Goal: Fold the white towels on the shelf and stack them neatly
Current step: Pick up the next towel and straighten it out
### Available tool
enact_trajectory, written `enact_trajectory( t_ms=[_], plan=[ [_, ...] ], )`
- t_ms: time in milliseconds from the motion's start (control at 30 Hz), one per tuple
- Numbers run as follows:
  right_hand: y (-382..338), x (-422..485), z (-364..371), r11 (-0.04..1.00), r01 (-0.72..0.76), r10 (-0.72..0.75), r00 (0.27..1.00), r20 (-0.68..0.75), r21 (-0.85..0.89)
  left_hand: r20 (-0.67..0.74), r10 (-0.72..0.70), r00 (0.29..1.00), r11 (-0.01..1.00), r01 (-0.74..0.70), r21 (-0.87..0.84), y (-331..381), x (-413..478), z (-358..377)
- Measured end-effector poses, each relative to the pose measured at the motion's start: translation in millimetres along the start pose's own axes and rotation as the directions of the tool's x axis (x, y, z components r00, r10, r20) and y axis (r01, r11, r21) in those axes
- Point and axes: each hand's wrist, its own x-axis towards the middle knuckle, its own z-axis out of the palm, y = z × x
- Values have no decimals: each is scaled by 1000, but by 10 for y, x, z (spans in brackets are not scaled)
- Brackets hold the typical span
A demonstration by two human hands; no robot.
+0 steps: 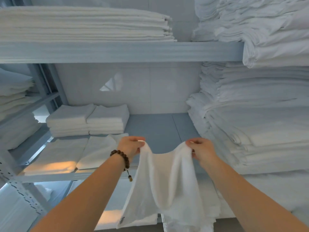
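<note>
I see left hand (132,146) and right hand (202,149) apart, fingers (140,143) of each pinching a top corner of the towel (167,181), it hangs before the shelf (160,129), folded stacks (87,121) at shelf's left

Both bare forearms reached forward from the near edge, one from the near left and one from the near right, converging slightly toward the middle. The left hand (131,146) was held up at the far end of its arm, with the fingers curled down and the thumb pressed in, pinching one upper corner of the towel (167,178). A dark beaded bracelet (122,158) circled the left wrist. The right hand (200,149) was level with the left and a little apart to the right. Its fingers and thumb were likewise curled in a pinch on the other upper corner. The backs of both hands faced the camera.
</note>
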Motion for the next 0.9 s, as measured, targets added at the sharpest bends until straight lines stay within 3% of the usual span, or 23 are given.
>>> enact_trajectory(
  t_ms=[367, 500, 700, 800, 900],
  plan=[
    [-31, -450, 623, 995, 45, -34, 993, 114, -92, -7, 170, 985, 944, -161, 288, -36, -359, 522],
    [-118, -451, 655, 985, -50, 70, 990, 119, -163, 156, 189, 970, 848, -241, 472, 32, -495, 510],
    [-270, -487, 600, 985, -144, 162, 957, 242, -90, 299, 325, 897, 618, -441, 651, 167, -585, 457],
    [-404, -473, 467, 995, -32, 62, 936, 348, -90, 315, 340, 886, 601, -462, 652, 367, -558, 329],
    [-455, -334, 204, 917, 267, -154, 922, 355, -295, 304, 358, 883, 625, -468, 625, 578, -556, 197]
  ],
)
